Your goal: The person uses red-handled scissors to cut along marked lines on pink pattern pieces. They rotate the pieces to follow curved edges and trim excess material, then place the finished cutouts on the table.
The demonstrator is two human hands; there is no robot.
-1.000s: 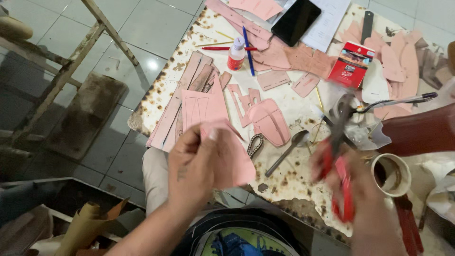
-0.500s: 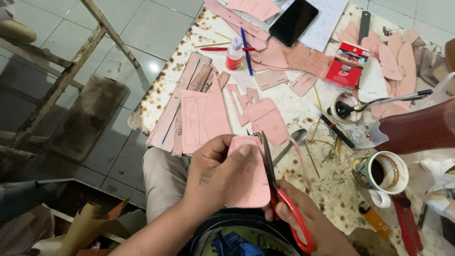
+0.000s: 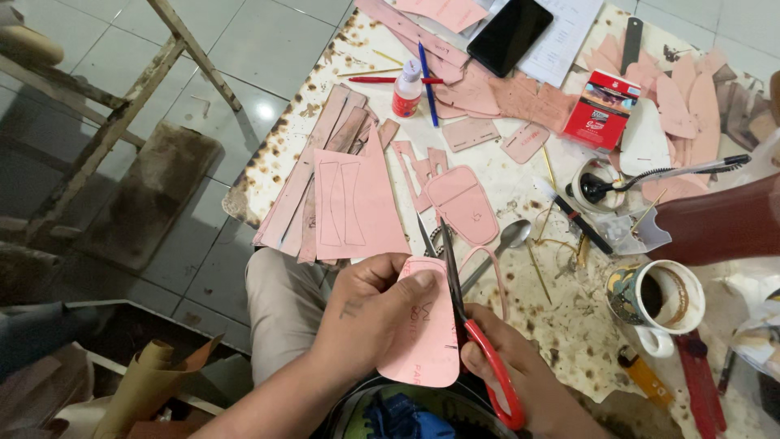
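Left hand (image 3: 370, 313) grips pink card (image 3: 426, 337) | right hand (image 3: 520, 378) holds red scissors (image 3: 475, 341), blades apart at its edge | spoon (image 3: 504, 242), mug (image 3: 654, 297) near | table edge (image 3: 244, 207) left.

The left hand (image 3: 370, 313) holds a pale pink pattern piece (image 3: 426, 329) with faint darker pink markings. The scissors (image 3: 475, 325) in the right hand (image 3: 528, 378) have red handles and dark grey blades. Beyond the hands, the tabletop (image 3: 561, 309) is off-white, speckled with rust-brown spots. Right of the hands stands a white mug (image 3: 654, 301) with a blue and yellow pattern. Further off lie a red box (image 3: 601, 110) and a black phone (image 3: 513, 34).
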